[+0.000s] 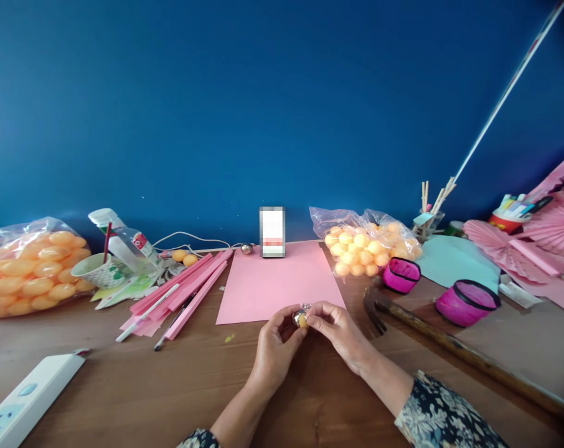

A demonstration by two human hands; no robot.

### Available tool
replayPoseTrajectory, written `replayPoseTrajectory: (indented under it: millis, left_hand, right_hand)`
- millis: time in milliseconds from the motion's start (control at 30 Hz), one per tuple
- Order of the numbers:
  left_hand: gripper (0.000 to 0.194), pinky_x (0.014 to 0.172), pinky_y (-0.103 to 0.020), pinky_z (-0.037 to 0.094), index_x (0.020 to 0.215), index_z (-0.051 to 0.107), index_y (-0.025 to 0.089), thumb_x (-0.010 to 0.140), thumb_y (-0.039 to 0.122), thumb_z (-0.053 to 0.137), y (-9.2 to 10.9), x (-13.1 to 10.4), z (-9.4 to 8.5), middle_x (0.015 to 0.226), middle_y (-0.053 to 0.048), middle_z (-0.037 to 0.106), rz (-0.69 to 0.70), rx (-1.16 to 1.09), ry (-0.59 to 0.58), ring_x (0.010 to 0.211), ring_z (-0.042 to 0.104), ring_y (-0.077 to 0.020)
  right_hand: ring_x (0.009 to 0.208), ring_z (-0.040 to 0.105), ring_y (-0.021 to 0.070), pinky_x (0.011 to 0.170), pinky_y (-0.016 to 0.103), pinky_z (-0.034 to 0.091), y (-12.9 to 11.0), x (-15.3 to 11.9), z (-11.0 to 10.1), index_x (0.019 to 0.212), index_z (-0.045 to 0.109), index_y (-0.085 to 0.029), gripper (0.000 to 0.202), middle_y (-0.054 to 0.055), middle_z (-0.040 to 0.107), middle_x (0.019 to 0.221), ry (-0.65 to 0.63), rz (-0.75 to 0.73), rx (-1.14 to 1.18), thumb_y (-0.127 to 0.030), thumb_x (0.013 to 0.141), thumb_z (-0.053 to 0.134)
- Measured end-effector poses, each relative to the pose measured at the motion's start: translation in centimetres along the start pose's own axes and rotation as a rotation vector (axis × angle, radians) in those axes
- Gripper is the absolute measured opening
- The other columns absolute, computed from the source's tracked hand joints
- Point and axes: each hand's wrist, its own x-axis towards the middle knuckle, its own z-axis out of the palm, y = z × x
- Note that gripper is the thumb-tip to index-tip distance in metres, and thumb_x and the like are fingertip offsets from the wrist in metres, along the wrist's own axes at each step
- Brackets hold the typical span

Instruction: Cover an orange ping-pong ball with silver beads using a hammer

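A small ball (300,318), part shiny silver and part yellow-orange, is held above the table at the near edge of a pink paper sheet (277,283). My left hand (278,348) grips it between thumb and fingers from the left. From the right, the fingertips of my right hand (338,330) pinch at its upper side, where a small silvery bit shows. Whether that bit is loose or part of the ball's covering, I cannot tell. Another silver ball (246,249) sits at the sheet's far left corner.
Bags of orange balls (34,274) stand left and right. Pink paper strips (183,292) lie left with pens. A hammer (403,317) and magenta containers (466,305) are on the right. A power strip (34,398) is near left; a blurred upright phone-like object (272,231) stands behind.
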Motion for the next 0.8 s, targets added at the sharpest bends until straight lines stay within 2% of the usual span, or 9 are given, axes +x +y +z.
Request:
replayPoseTrajectory:
  millis: [800]
  left_hand:
    - [0.035,0.093,-0.035,0.044,0.102,0.058,0.016,0.068,0.015,0.066,-0.27,-0.04,-0.04,0.103,-0.007,0.066,0.017,-0.001,-0.017,0.099,0.06,-0.0197]
  right_hand:
    - [0.081,0.056,0.017,0.079,0.03,0.042,0.06,0.08,-0.18,0.078,0.059,-0.017,0.016,0.003,0.062,0.083,-0.032,-0.001,-0.116,-0.033,0.08,0.057]
